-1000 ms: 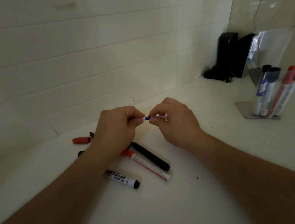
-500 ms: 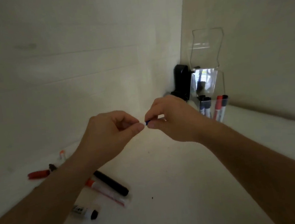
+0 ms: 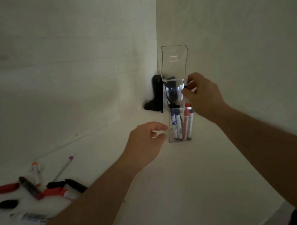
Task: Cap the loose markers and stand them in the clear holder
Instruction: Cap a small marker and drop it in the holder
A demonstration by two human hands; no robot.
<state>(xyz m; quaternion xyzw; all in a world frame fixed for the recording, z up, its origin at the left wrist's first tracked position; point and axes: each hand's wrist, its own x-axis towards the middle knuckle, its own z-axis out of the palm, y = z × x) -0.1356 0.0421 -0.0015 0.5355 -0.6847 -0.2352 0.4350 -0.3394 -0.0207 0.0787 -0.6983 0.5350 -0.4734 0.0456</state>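
The clear holder (image 3: 174,64) stands near the wall corner with several capped markers (image 3: 174,121) upright in it. My right hand (image 3: 203,97) is at the holder's top right and pinches the dark end of a marker (image 3: 186,86) that points down into the holder; the hand hides most of it. Just left of the holder's lower part hovers my left hand (image 3: 145,142), fingers loosely curled and holding nothing. Loose markers and caps lie at the lower left: a red cap (image 3: 6,188), a black cap (image 3: 8,204), a red marker (image 3: 56,192) and a black marker (image 3: 29,187).
A black object (image 3: 158,95) stands in the corner behind the holder. A thin pink-tipped pen (image 3: 65,167) and an orange-tipped marker (image 3: 35,168) lie by the wall at the left. The white tabletop (image 3: 194,188) ends at an edge at the bottom right.
My hands have come apart. The right hand carried the blue-capped marker over to the holder's top, the left hand moved to the holder's side, and the view swung right.
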